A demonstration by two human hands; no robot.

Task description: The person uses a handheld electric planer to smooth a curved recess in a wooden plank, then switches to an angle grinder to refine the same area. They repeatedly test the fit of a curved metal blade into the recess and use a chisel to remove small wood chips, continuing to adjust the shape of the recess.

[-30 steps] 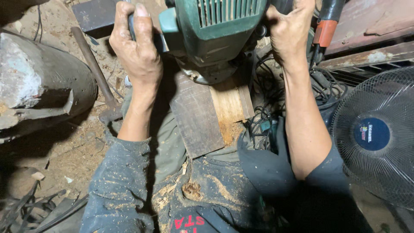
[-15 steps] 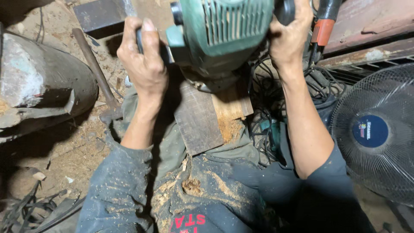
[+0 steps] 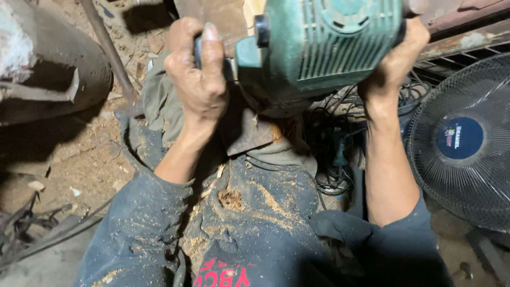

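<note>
A big green power tool [image 3: 324, 50] with a ribbed vent housing fills the top middle of the head view. My left hand [image 3: 199, 74] is wrapped around its dark left side handle. My right hand [image 3: 396, 58] grips the handle on its right side. The tool sits over a wooden piece [image 3: 247, 130] that rests between my legs; most of that wood is hidden by the tool. My dark trousers [image 3: 255, 212] are dusted with sawdust.
A black floor fan [image 3: 462, 141] stands at the right. Tangled black cables [image 3: 332, 159] lie beside my right arm. A large grey rounded block [image 3: 48, 69] and a metal rod [image 3: 109, 50] lie on the sawdust-covered ground at the left.
The view has closed in on the tool, which now looks bigger and higher in the picture. Both hands keep the same grip on its handles.
</note>
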